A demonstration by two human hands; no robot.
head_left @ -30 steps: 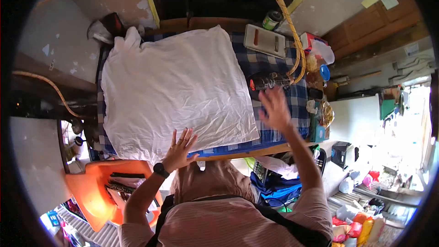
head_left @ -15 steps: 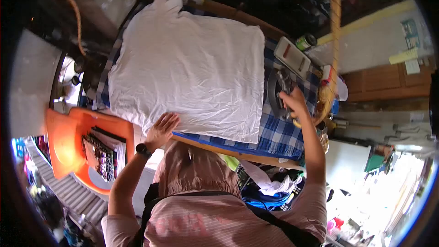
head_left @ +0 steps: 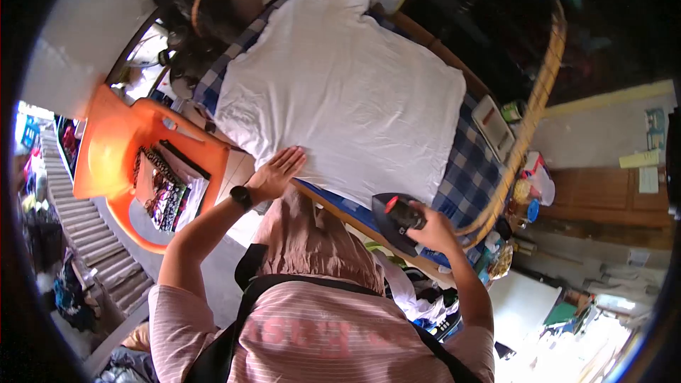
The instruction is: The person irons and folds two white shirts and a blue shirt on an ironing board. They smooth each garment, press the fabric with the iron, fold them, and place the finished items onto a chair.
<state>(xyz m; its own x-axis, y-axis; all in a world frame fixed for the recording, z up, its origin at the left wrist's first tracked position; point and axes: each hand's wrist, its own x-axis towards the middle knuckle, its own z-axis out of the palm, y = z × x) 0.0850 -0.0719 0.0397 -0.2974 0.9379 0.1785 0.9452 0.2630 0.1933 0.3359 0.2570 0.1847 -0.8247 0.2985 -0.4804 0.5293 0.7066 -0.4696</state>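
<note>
Right grip [head_left: 430, 231] closed around a dark, red-accented iron [head_left: 389, 225], left grip [head_left: 273, 176] open on creased white cloth [head_left: 340, 99].

The right hand [head_left: 435, 232] partly hides the dark, red-tipped iron [head_left: 397, 223] — its underside unseen, its pale marking [head_left: 403, 230] too small to read. The white fabric garment [head_left: 340, 92] covers much of the blue checked cloth [head_left: 474, 170]; the striped pink shirt [head_left: 319, 344] is cut off below

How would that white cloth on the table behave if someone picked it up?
The white cloth would probably droop floppily, given its soft creases. It looks thin, so likely light for its spread. It might bunch up if pushed.
</note>
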